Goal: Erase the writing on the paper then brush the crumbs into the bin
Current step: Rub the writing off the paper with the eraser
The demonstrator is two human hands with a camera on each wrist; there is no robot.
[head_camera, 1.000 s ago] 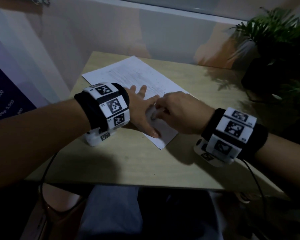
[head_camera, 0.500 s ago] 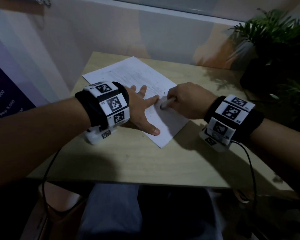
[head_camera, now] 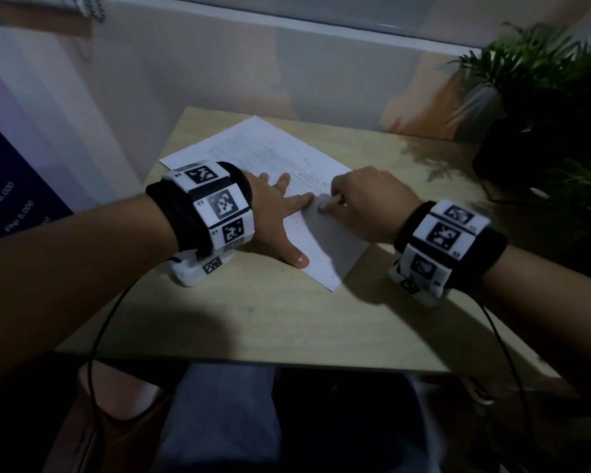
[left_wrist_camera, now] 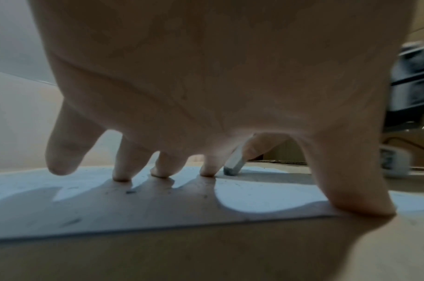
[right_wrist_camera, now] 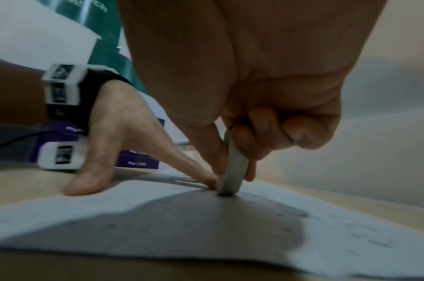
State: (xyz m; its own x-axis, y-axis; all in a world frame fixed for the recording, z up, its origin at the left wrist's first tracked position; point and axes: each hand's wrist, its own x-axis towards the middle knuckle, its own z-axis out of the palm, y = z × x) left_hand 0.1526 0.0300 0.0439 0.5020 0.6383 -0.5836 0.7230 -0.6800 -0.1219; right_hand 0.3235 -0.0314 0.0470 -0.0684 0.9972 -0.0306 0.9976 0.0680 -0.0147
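You are wearing black wristbands (head_camera: 198, 216) ringed with white blocks (head_camera: 444, 233) bearing black square-pattern markers; thin black cables (head_camera: 98, 336) are trailing from both; bare forearms, grey trousers (head_camera: 219, 421).

A plant (head_camera: 543, 83) in a dark pot (head_camera: 512, 158) stands at the worktop's (head_camera: 253, 319) far right. A purple price sign (head_camera: 11, 199) hangs left, against the wall.

A sheet of paper (head_camera: 273, 158) lies askew on a wooden table (head_camera: 253, 319); the left hand (head_camera: 277, 216) presses flat on it, fingers spread; the right hand (head_camera: 369, 203) pinches a pale eraser (head_camera: 328, 203) against the sheet; a potted plant (head_camera: 543, 97) stands far right.
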